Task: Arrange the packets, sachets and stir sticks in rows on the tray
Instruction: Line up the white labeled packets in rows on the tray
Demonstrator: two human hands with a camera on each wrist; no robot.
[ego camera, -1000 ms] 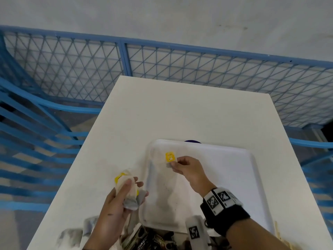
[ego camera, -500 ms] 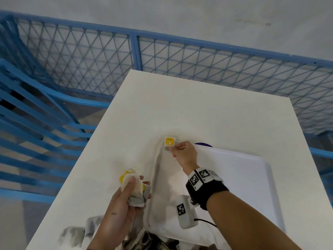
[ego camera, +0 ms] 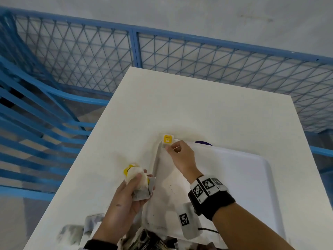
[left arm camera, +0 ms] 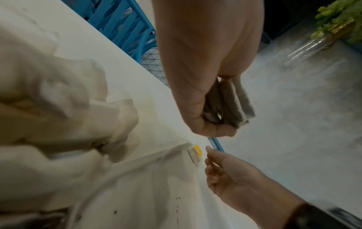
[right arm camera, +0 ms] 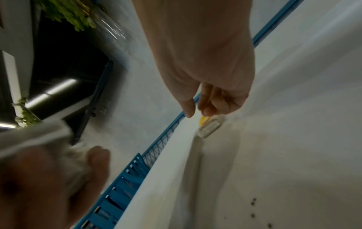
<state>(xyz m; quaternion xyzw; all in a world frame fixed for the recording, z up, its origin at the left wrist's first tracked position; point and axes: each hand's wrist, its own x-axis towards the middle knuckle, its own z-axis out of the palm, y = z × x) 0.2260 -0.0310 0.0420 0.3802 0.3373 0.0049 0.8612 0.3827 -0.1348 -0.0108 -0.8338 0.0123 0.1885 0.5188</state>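
A white tray (ego camera: 252,177) lies on the white table (ego camera: 198,105). One small yellow-labelled packet (ego camera: 168,138) lies in the tray's far-left corner, also seen in the wrist views (left arm camera: 195,153) (right arm camera: 208,126). My right hand (ego camera: 171,147) hovers just at its near edge with loosely curled fingers and holds nothing; a small gap shows in the left wrist view (left arm camera: 207,152). My left hand (ego camera: 138,179) grips a bunch of grey and white sachets (ego camera: 138,184) with yellow labels, left of the tray; the bunch shows edge-on in the left wrist view (left arm camera: 231,105).
A heap of dark and printed packets (ego camera: 147,240) lies at the table's near edge, with grey sachets (ego camera: 72,233) to its left. A purple object (ego camera: 201,142) peeks out behind the tray. Blue mesh fencing (ego camera: 133,47) surrounds the table.
My right hand carried the yellow packet from over the tray's left part out to the far-left corner, where it now lies. The left hand kept its bunch.
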